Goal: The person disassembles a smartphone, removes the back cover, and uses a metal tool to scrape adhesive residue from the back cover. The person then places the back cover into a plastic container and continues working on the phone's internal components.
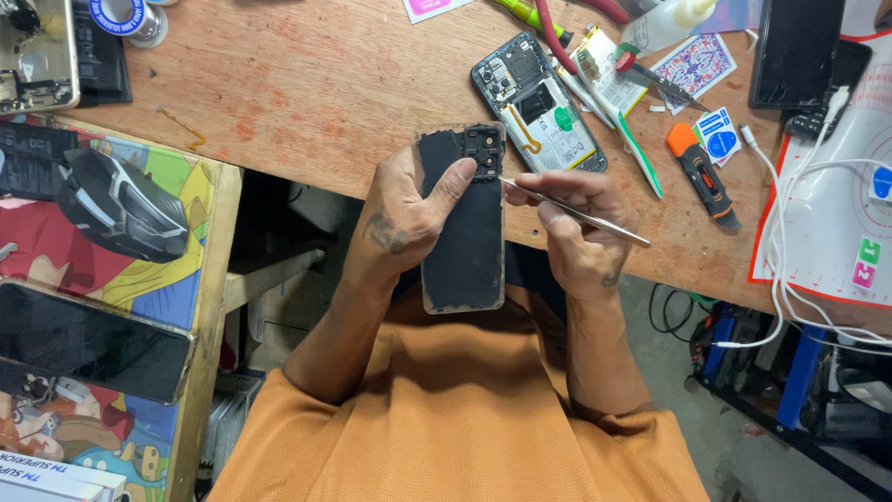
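Over scuffed wooden bench [325, 84] (cluttered), left hand [409, 218] gripping back cover [465, 242], right hand [576, 232] pinching tweezers [581, 216].

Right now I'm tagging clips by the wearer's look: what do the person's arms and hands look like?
Both forearms are bare, with no gloves, rings or watch in view. The left hand carries a dark tattoo mark on its back; the right hand has a small dark mark near the wrist. An orange short-sleeved shirt covers the upper arms.
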